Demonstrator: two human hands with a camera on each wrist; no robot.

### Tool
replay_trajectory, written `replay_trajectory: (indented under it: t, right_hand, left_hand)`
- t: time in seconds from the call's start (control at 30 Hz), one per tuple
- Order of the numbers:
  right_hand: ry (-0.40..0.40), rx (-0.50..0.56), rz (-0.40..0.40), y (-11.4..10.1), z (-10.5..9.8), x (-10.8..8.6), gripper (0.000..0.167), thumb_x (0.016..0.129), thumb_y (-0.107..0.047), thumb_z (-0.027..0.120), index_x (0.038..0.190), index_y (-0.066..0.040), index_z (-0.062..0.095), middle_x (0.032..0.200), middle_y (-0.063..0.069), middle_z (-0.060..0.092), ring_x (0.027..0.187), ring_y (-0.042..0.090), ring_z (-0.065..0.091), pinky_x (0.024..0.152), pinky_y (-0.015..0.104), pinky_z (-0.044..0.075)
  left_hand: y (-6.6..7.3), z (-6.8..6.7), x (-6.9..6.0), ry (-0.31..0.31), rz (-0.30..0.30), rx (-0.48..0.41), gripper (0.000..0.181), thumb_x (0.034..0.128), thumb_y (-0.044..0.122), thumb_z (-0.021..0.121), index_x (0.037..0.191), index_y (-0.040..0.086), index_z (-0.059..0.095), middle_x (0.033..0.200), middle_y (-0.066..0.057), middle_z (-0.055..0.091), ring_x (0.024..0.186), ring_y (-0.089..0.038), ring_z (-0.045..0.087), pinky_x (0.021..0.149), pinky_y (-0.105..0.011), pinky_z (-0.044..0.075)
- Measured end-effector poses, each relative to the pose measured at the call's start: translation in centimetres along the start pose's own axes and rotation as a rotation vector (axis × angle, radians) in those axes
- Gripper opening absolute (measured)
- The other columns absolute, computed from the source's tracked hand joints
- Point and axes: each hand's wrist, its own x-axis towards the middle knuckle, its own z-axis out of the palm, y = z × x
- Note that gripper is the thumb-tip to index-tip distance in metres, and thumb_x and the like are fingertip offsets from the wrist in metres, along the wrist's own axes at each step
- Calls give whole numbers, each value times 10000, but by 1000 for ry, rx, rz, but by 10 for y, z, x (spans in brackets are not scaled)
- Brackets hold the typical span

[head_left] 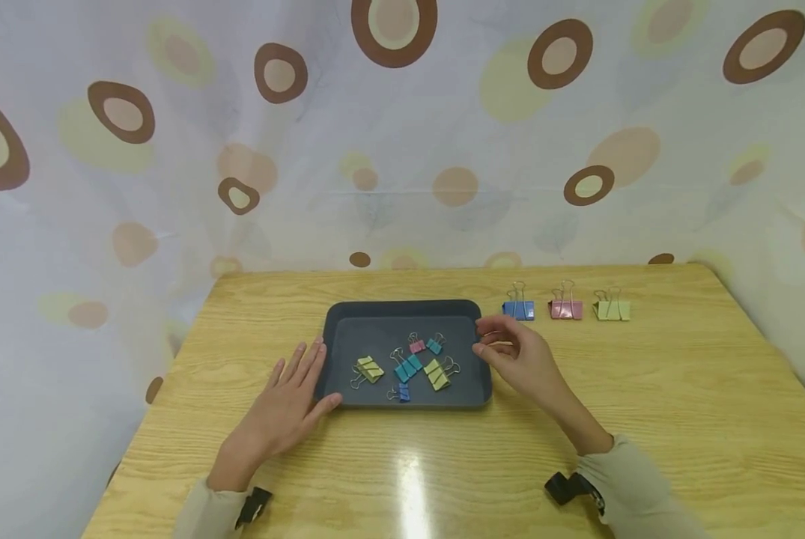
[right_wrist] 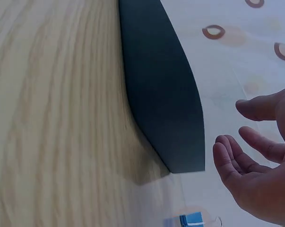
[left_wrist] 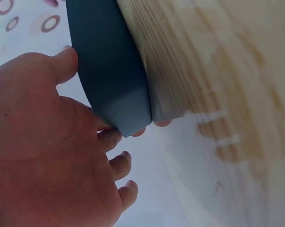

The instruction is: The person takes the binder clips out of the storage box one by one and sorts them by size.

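A dark grey tray (head_left: 348,333) lies on the table with several small binder clips in it: two yellow ones (head_left: 370,368), two teal ones (head_left: 408,367), a small pink one (head_left: 416,346) and a small blue one (head_left: 403,392). My left hand (head_left: 284,404) rests against the tray's left side, fingers straight, thumb at the front corner; the left wrist view has it touching the tray wall (left_wrist: 109,66). At the right rim, my right hand (head_left: 520,355) hovers with loosely bent fingers. The right wrist view shows nothing in it and a gap to the tray.
Behind my right hand, larger binder clips stand in a row at the back right: blue (head_left: 520,310), pink (head_left: 566,310) and yellow (head_left: 612,311). A patterned curtain (head_left: 402,224) hangs along the far edge of the wooden table (head_left: 678,419).
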Motion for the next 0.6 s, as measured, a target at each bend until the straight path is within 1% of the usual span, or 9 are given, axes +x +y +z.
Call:
replay_trajectory:
  t: [0.1, 0.2, 0.3, 0.43, 0.6]
  right_hand:
    - [-22, -64, -11, -2, 10, -1, 352, 933, -21, 748, 1262, 48, 643, 1179, 222, 665, 1033, 280, 660, 896, 272, 575]
    - [-38, -142, -42, -3, 18, -1, 373, 905, 0, 771, 1253, 53, 645, 1161, 209, 681, 1015, 289, 671, 899, 362, 588]
    - [-52, -217, -82, -3, 25, -2, 393, 884, 5, 791, 1245, 56, 645, 1143, 193, 688, 1007, 292, 678, 896, 416, 587]
    - [-97, -299, -115, -4, 32, -1, 432, 874, -30, 814, 1261, 52, 639, 1147, 169, 690, 1015, 299, 678, 897, 438, 577]
    - [-183, -360, -103, -8, 40, 1, 493, 858, -45, 830, 1290, 60, 618, 1159, 170, 676, 1037, 311, 669, 907, 452, 570]
  left_hand:
    - [-1, 1, 0, -7, -8, -1, 818, 1073, 507, 468, 1629, -10, 164, 1709, -146, 113, 1561, -376, 118, 1226, -610, 138]
    - [-1, 2, 0, -7, -7, -2, 820, 1073, 509, 466, 1630, -7, 158, 1710, -144, 111, 1561, -378, 122, 1226, -610, 137]
    - [-1, 2, 0, -7, -7, -5, 821, 1072, 512, 464, 1631, -6, 158, 1710, -145, 111, 1561, -378, 123, 1226, -609, 136]
    - [-1, 2, 1, -5, -7, -6, 819, 1073, 508, 466, 1631, -7, 160, 1711, -144, 111, 1561, -377, 119, 1225, -613, 138]
    - [-2, 3, 1, 1, -2, -8, 818, 1075, 505, 465, 1630, -14, 163, 1710, -149, 112, 1557, -389, 129, 1220, -621, 143]
